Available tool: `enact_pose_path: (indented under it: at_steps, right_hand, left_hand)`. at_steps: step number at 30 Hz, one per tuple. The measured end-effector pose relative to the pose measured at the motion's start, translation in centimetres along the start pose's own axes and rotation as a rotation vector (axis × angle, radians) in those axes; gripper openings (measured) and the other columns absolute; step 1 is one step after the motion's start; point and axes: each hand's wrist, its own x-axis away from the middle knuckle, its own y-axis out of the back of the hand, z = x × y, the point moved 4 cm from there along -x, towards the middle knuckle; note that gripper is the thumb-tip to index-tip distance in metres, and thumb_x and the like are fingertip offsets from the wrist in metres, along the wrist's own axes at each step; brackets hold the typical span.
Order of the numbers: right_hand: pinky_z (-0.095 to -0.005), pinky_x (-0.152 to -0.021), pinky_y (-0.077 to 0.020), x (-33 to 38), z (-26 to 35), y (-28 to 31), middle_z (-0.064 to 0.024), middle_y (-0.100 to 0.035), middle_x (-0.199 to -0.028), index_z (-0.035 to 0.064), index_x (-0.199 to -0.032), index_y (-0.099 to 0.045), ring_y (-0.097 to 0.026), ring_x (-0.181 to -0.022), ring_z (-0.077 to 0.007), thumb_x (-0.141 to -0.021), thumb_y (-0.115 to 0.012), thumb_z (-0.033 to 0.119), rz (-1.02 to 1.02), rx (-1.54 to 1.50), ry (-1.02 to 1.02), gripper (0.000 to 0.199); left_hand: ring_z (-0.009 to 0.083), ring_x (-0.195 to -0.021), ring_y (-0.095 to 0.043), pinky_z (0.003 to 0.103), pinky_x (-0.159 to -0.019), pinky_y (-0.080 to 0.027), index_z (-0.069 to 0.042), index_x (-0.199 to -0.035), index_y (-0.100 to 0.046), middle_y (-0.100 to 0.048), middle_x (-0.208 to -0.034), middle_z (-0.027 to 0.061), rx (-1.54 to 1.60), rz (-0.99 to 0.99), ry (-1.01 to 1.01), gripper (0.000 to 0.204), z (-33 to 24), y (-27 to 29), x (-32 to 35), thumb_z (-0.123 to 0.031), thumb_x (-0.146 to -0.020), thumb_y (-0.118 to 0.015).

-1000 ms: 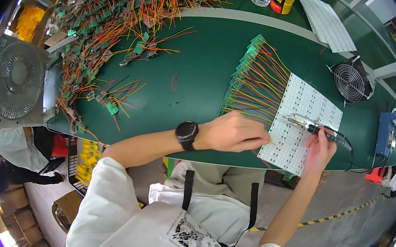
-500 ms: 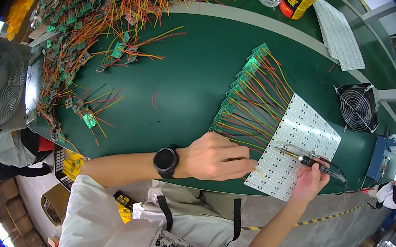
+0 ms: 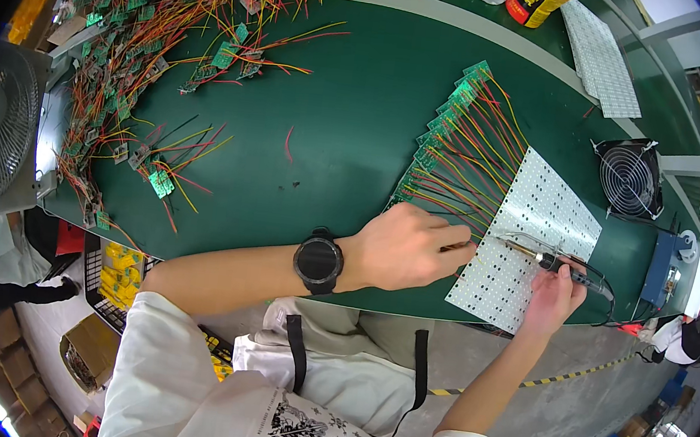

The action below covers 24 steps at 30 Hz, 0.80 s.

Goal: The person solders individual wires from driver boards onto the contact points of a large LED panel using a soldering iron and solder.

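Right hand [image 3: 550,295] gripping soldering iron [image 3: 565,267], tip lying on white LED panel [image 3: 529,239] at table's near right edge. Left hand [image 3: 407,247] pinching wire end [image 3: 456,246] against panel edge, steadying joint. Green boards [image 3: 443,125] fanning behind, wires already attached.

I am wearing a round black wristwatch [image 3: 318,261] with a dark face on my left forearm, just behind my left hand [image 3: 405,248]. My right hand [image 3: 550,295] and both forearms are going bare. I am wearing a white short-sleeved shirt [image 3: 175,388] bearing a black printed graphic on the chest, with two dark straps [image 3: 295,352] running over it.
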Motion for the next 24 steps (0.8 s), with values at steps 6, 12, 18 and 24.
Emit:
enact_pose_path:
  at_steps: [6, 12, 18, 24]
  right_hand:
    - [-0.0294, -0.044, -0.0435, 0.4, 0.2, 0.0, -0.0156, -0.063, -0.089, -0.0079, -0.104, -0.058, -0.055, -0.051, -0.0193, -0.088, -0.064, 0.007, -0.011, 0.024, 0.062, 0.023]
    - [-0.0285, -0.048, -0.0442, 0.9, 0.6, 0.3, -0.0134, -0.065, -0.097, -0.0059, -0.107, -0.058, -0.057, -0.061, -0.0167, -0.092, -0.06, 0.006, -0.038, 0.089, 0.197, 0.02]
    - [-0.0297, -0.052, -0.0451, 1.5, 1.4, 0.9, -0.0145, -0.065, -0.102, -0.0069, -0.103, -0.058, -0.058, -0.062, -0.0186, -0.092, -0.061, 0.005, -0.169, 0.165, 0.376, 0.017]
    - [-0.0301, -0.047, -0.0475, 1.7, 2.8, 0.4, -0.0148, -0.063, -0.098, -0.006, -0.105, -0.058, -0.059, -0.06, -0.0197, -0.089, -0.062, 0.005, -0.189, 0.244, 0.343, 0.019]
  left_hand:
    - [0.018, -0.06, -0.059, 0.034, -0.049, -0.046, -0.004, -0.091, -0.058, -0.05, -0.074, 0.0046, -0.073, 0.109, 0.023, 0.021, -1.1, -0.5, -1.1, -0.013, -0.074, -0.065]
    - [0.02, -0.062, -0.062, 0.036, -0.05, -0.048, -0.004, -0.093, -0.059, -0.052, -0.079, 0.0058, -0.005, 0.122, 0.038, 0.019, -0.5, -1.3, -0.6, -0.013, -0.076, -0.063]
    - [0.0214, -0.062, -0.063, 0.036, -0.05, -0.049, -0.003, -0.097, -0.061, -0.054, -0.08, 0.0056, 0.016, 0.137, 0.058, 0.022, -0.3, -1.4, -0.6, -0.012, -0.077, -0.062]
    - [0.0214, -0.06, -0.062, 0.036, -0.051, -0.049, -0.003, -0.092, -0.058, -0.054, -0.079, 0.0066, 0.014, 0.069, 0.081, 0.02, -0.1, -1.4, -0.5, -0.012, -0.075, -0.062]
